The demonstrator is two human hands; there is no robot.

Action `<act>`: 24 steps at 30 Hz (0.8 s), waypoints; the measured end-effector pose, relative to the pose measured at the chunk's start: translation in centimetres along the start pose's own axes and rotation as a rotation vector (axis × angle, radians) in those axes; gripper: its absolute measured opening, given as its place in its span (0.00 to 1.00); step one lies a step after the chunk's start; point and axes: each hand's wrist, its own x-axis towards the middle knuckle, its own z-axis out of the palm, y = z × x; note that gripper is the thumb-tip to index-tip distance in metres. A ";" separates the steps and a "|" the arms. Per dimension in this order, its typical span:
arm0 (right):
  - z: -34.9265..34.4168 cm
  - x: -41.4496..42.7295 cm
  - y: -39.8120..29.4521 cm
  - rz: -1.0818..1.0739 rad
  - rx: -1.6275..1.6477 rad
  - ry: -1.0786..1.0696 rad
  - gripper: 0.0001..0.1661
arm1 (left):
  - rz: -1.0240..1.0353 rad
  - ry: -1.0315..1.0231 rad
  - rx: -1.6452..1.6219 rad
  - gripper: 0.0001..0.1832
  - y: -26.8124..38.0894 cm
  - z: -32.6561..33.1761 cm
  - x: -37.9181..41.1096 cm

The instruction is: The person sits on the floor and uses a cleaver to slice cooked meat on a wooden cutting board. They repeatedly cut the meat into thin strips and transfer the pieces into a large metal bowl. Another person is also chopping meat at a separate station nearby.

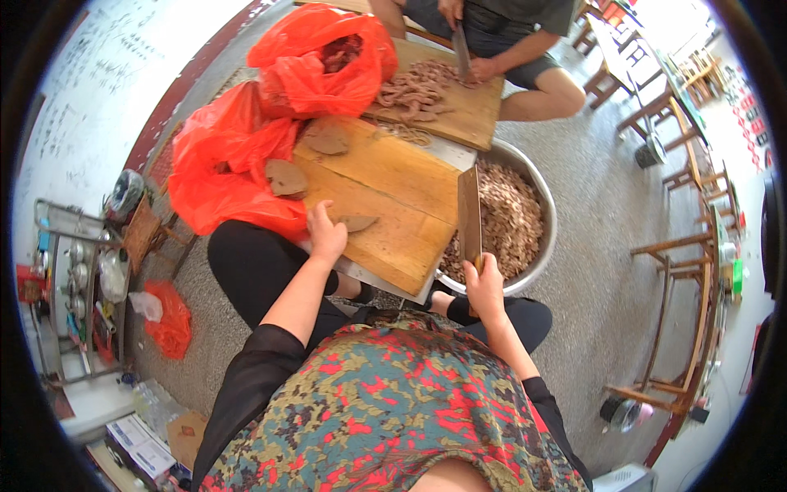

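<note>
My right hand (486, 286) is closed around the handle of a cleaver (470, 215), whose broad blade stands at the right edge of a wooden cutting board (393, 203), over a large metal basin (547, 246) of chopped brownish meat (507, 215). At the board's near left side, my left hand (327, 234) has its fingers next to a flat brown piece of meat (356, 222); whether they touch it is unclear. Two more brown pieces, one upper (326, 139) and one lower (286, 178), lie along the board's left side.
Red plastic bags (233, 172) lie against the board's left side, one holding dark meat (342, 53). Across from me, a seated person holds another cleaver (460, 52) at a second board (455, 111) with meat strips (418, 89). Wooden benches (670, 246) line the right side.
</note>
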 end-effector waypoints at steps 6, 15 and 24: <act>1.7 -1.5 -2.6 -0.032 -0.046 -0.257 0.17 | -0.041 -0.027 0.003 0.27 -0.1 0.5 -0.2; 3.1 -1.5 -2.7 -0.079 -0.081 -0.268 0.17 | -0.045 -0.070 -0.009 0.25 1.1 -0.2 -1.0; 3.3 -1.3 -1.5 -0.087 -0.151 -0.296 0.17 | 0.084 0.148 -0.152 0.30 2.1 -2.7 4.7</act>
